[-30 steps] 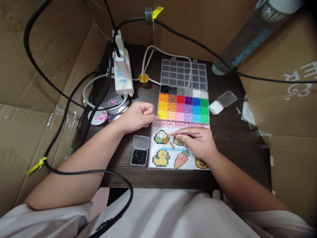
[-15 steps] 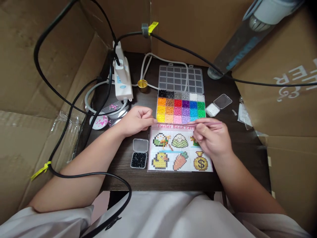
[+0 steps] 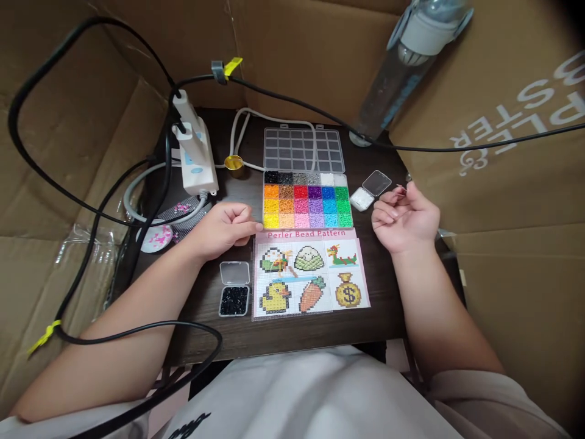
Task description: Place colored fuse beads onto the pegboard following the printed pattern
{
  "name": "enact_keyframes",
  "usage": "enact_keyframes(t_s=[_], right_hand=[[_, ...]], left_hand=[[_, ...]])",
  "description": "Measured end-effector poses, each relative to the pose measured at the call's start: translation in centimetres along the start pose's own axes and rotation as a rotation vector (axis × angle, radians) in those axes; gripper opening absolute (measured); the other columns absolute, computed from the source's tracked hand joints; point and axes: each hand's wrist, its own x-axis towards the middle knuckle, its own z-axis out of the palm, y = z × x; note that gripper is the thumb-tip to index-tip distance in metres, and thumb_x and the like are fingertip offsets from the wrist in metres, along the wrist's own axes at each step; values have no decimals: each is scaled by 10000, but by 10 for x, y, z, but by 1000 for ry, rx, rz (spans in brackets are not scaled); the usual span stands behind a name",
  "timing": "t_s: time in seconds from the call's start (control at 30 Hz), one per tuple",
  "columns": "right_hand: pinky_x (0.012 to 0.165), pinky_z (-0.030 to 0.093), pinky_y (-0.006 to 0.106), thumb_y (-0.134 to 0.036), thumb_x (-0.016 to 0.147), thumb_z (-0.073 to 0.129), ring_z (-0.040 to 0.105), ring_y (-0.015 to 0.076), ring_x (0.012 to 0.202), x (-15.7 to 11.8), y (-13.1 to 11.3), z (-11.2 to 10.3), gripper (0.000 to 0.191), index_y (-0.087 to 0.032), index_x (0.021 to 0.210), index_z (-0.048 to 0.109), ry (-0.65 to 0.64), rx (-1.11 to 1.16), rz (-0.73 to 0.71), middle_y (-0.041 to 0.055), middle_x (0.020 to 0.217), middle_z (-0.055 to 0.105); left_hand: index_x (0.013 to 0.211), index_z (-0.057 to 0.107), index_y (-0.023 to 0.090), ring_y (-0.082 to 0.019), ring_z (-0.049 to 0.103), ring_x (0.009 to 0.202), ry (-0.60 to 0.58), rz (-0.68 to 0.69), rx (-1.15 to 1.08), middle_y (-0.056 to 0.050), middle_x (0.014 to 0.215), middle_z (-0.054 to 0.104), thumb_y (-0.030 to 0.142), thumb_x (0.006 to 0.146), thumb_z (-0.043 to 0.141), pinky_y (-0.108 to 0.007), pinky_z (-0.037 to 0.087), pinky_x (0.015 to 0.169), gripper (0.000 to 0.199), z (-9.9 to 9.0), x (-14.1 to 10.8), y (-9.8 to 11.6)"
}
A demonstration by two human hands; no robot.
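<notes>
My left hand [image 3: 226, 230] is curled into a loose fist, its thumb side reaching the near left corner of the bead case [image 3: 305, 227] and the top edge of the pattern sheet [image 3: 359, 244]. Nothing shows in its fingers. A clear pegboard lies over the left part of the sheet, with some beads over the duck. My right hand [image 3: 406, 219] is raised, palm partly up, just right of a small box of white beads [image 3: 363, 199]. Thumb and forefinger pinch thin tweezers [image 3: 399, 189], mostly hidden by the hand.
A small box of black beads [image 3: 234, 301] stands open left of the sheet. Farther left are a white power strip [image 3: 198, 174], a white dish [image 3: 155, 238] with pink beads and a gold cup [image 3: 234, 164]. A bottle [image 3: 388, 85] stands behind; black cables [image 3: 292, 94] cross overhead.
My right hand has moved from over the sheet's upper right to beside the white bead box, uncovering the dragon boat picture. The whole view has shifted; my left hand stays at the case corner.
</notes>
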Motion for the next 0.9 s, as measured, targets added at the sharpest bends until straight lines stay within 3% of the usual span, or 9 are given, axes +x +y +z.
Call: enact_keyframes(t_s=[0.2,0.57,0.9], right_hand=[[310,280,148,-252,882,592,329,40,346,1,6,3,222,-175,674,570,44,4,82,-57,479,457],[346,361,122,-135,705,654,397,29,396,-2,9,8,43,-164,713,623,41,-43,122,-19,568,576],[346,369,117,-146,622,679,410,29,381,-5,18,7,95,-189,653,601,53,-299,-31,-34,525,580]], left_hand=[[560,240,197,-13,305,405,-8,8,-5,97,509,244,149,725,734,-162,225,416,523,0,0,-1],[553,247,193,-20,328,412,-6,18,-34,98,507,249,151,701,762,-161,256,416,538,0,0,-2],[559,246,192,-12,308,410,-1,-1,-45,105,509,249,140,686,773,-158,242,417,545,2,-1,0]])
